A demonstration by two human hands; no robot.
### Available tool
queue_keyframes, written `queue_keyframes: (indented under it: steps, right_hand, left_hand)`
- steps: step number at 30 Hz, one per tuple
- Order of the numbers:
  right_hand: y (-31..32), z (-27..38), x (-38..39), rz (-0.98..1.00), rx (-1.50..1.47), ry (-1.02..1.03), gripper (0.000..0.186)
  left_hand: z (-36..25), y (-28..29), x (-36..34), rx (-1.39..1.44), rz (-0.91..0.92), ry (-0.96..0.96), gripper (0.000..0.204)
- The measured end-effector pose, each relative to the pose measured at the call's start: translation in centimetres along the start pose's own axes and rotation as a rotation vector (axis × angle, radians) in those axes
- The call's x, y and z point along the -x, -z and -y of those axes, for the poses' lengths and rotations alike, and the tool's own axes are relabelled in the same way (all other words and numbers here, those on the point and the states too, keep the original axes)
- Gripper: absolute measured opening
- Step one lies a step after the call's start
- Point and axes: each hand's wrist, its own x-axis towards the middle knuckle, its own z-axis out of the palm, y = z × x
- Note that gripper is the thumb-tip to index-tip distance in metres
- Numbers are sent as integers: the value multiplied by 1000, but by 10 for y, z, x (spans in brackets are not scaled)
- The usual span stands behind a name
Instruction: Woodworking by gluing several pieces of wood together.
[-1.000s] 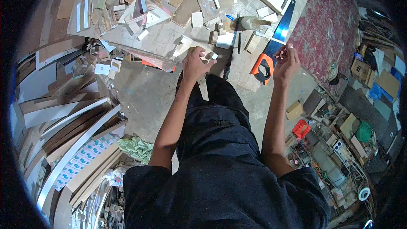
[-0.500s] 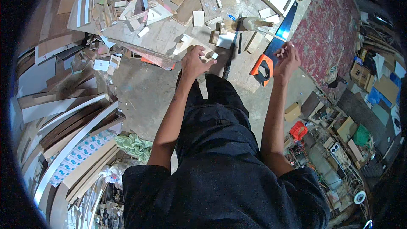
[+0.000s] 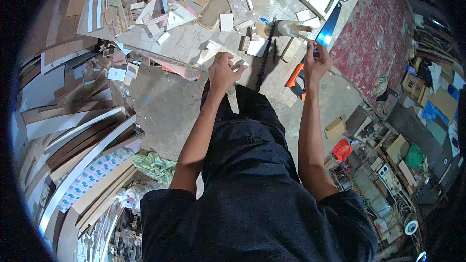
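My left hand (image 3: 223, 73) is curled on a pale wooden piece (image 3: 208, 53) at the bench's near edge. My right hand (image 3: 317, 60) is raised with fingers pinched beside a cloudy cylindrical container (image 3: 286, 28); whatever they hold is too small to make out. Below it lies a handsaw with an orange-and-black handle (image 3: 294, 80), its blue-lit blade (image 3: 328, 26) partly hidden by that hand. A dark, long strip (image 3: 264, 68) and small wood blocks (image 3: 257, 46) lie between my hands.
Scattered wood offcuts (image 3: 213, 9) cover the back of the bench (image 3: 182, 51). Stacked boards (image 3: 82, 140) crowd the left. A red worn surface (image 3: 364, 34) lies to the right, with cluttered materials, a red plastic item (image 3: 342, 149) and cables below. Green cloth (image 3: 158, 167) lies at lower left.
My right hand has moved left and a little upward toward the cylindrical container, now covering part of the saw. My left hand has stayed almost still on the wooden piece.
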Motion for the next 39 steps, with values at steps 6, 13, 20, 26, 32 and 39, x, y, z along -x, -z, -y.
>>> queue_keyframes:
  steps: [6, 13, 20, 26, 32, 39]
  right_hand:
    - [-4, -1, 0, 44, -59, -89, 15]
    - [-6, 2, -4, 139, -47, -99, 32]
    - [-13, -53, 39, 301, 329, -242, 55]
    - [-28, -54, 43, 377, 433, -376, 54]
    - [-4, -53, 22, 564, 509, -439, 46]
    - [-8, -111, -50, 401, 551, 144, 34]
  left_hand:
    - [-1, 1, -1, -28, 17, 9, 51]
    - [1, 2, -2, -20, -1, -13, 51]
    - [-2, 1, -3, 34, 7, -3, 50]
    - [3, -2, -4, 53, -32, -69, 46]
    - [7, -1, -1, 16, -19, -21, 48]
    - [6, 1, -5, -6, 1, -51, 46]
